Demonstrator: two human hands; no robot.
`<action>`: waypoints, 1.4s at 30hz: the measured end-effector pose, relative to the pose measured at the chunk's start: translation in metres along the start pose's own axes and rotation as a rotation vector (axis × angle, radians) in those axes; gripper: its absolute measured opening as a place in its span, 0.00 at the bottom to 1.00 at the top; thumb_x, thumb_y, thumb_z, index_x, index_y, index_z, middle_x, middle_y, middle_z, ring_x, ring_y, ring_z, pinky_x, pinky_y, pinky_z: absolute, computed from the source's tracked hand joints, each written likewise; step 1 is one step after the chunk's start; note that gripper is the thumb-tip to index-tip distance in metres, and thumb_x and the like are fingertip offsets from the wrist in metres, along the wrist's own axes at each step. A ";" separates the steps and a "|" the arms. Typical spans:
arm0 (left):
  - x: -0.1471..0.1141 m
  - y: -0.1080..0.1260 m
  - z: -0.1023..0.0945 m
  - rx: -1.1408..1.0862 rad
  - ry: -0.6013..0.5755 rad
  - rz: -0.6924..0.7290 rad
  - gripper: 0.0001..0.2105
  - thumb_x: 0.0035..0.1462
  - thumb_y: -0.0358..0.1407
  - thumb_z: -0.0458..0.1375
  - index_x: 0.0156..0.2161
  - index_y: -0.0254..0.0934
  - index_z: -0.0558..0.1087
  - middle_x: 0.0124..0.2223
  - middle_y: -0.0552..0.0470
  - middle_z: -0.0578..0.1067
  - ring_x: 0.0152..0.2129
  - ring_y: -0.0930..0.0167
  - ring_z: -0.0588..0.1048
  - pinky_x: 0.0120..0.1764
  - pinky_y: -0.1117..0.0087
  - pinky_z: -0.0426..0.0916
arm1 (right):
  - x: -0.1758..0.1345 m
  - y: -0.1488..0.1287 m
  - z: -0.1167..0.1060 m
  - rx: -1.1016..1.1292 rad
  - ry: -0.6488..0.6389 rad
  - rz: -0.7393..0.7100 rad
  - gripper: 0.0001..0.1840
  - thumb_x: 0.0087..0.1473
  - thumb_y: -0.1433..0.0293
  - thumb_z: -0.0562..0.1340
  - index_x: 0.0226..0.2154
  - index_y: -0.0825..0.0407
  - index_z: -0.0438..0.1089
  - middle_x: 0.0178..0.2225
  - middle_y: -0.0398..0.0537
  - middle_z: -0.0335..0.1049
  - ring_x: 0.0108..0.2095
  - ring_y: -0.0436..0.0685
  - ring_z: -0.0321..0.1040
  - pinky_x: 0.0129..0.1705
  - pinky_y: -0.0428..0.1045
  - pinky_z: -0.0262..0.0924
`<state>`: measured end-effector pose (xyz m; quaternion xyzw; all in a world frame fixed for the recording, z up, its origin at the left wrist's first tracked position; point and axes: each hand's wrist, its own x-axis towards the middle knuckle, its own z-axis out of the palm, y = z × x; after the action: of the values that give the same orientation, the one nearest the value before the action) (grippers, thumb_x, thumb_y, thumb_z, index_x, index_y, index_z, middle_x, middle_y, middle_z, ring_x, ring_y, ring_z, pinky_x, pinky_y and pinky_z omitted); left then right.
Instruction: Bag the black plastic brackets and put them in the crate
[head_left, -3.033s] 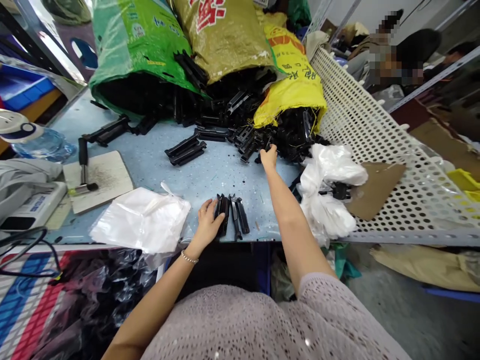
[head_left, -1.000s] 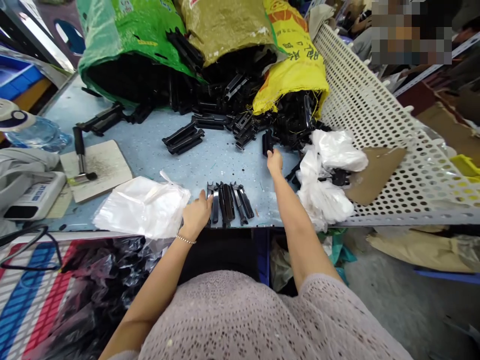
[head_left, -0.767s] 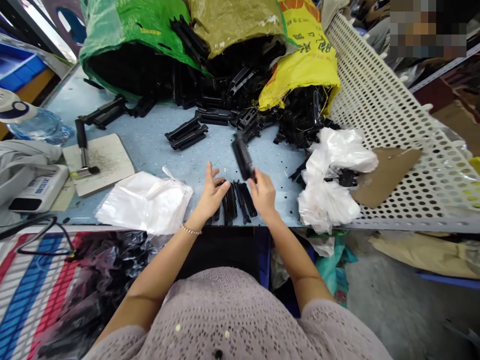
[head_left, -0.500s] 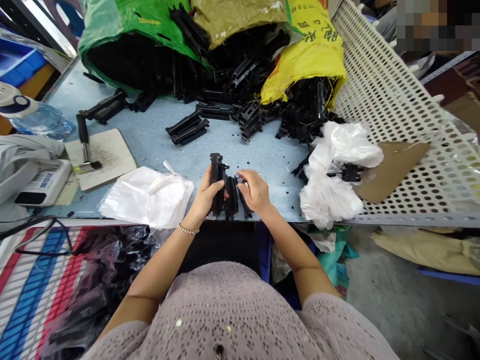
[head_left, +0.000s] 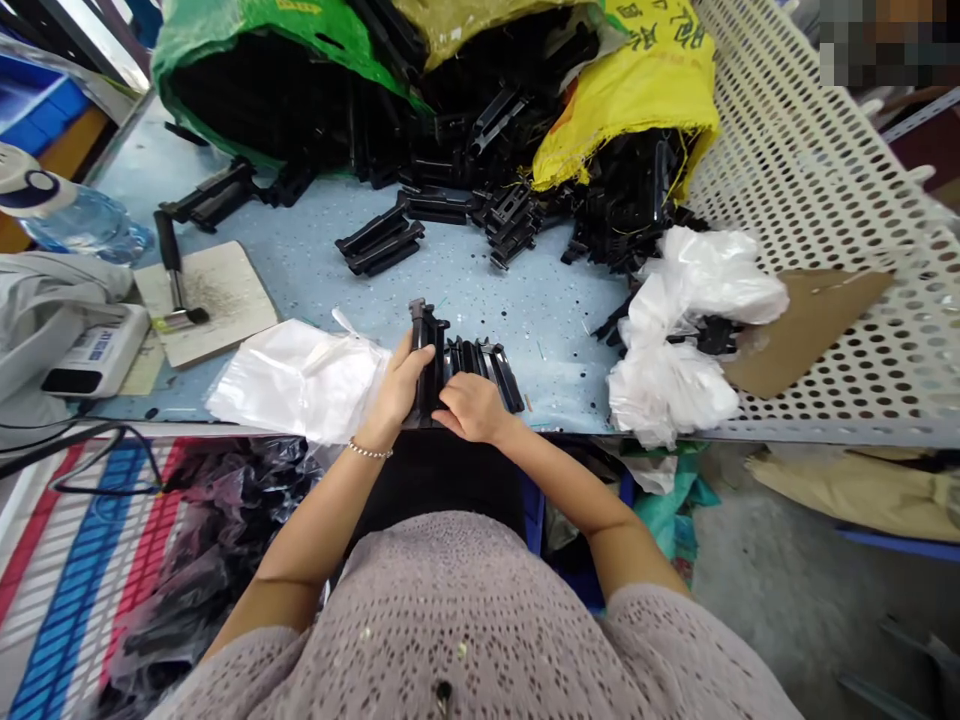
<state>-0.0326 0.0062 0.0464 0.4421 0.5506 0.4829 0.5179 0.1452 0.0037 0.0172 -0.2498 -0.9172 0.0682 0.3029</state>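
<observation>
My left hand (head_left: 399, 388) is closed around a long, narrow black plastic part (head_left: 426, 350), held upright at the table's front edge; it may be more than one piece pressed together. Curled in at its lower end is my right hand (head_left: 474, 408), with thumb and fingertips against the part. Just beyond the right hand, several similar black parts (head_left: 504, 375) lie side by side in a row, their near ends partly covered by that hand. White plastic bags (head_left: 296, 380) lie flat beside my left wrist.
Green (head_left: 225, 30) and yellow (head_left: 637, 90) sacks spill black parts across the back. A brush (head_left: 174, 275) rests on a pale board (head_left: 225, 310) at left, near a water bottle (head_left: 82, 220). Bunched white bags (head_left: 667, 350) lie before a perforated white panel (head_left: 832, 230) at right.
My right hand has left the side of the row and moved left and nearer, to the held part's lower end. The row now shows more fully. My left hand has shifted slightly left.
</observation>
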 end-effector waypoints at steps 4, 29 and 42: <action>0.004 -0.009 -0.012 0.319 0.022 -0.015 0.21 0.65 0.48 0.52 0.54 0.37 0.74 0.42 0.43 0.81 0.40 0.57 0.79 0.46 0.58 0.72 | 0.011 0.027 0.003 -0.023 -0.166 0.121 0.22 0.73 0.55 0.51 0.36 0.49 0.71 0.31 0.48 0.71 0.35 0.56 0.69 0.39 0.49 0.61; 0.006 0.009 0.032 -0.403 -0.150 -0.247 0.34 0.61 0.48 0.61 0.69 0.44 0.59 0.48 0.47 0.78 0.33 0.69 0.79 0.38 0.66 0.76 | -0.006 0.005 -0.055 0.154 -0.046 -0.005 0.18 0.71 0.58 0.54 0.58 0.41 0.68 0.62 0.50 0.68 0.60 0.59 0.69 0.60 0.58 0.71; -0.033 0.024 0.027 -0.460 -0.075 -0.220 0.28 0.59 0.43 0.61 0.63 0.39 0.65 0.37 0.52 0.79 0.28 0.71 0.78 0.32 0.71 0.76 | 0.042 0.054 -0.023 -0.013 0.034 0.465 0.36 0.73 0.51 0.34 0.29 0.48 0.67 0.28 0.49 0.68 0.32 0.58 0.68 0.37 0.53 0.61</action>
<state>-0.0031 -0.0213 0.0748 0.2679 0.4515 0.5196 0.6741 0.1527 0.0707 0.0430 -0.4576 -0.8300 0.1261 0.2931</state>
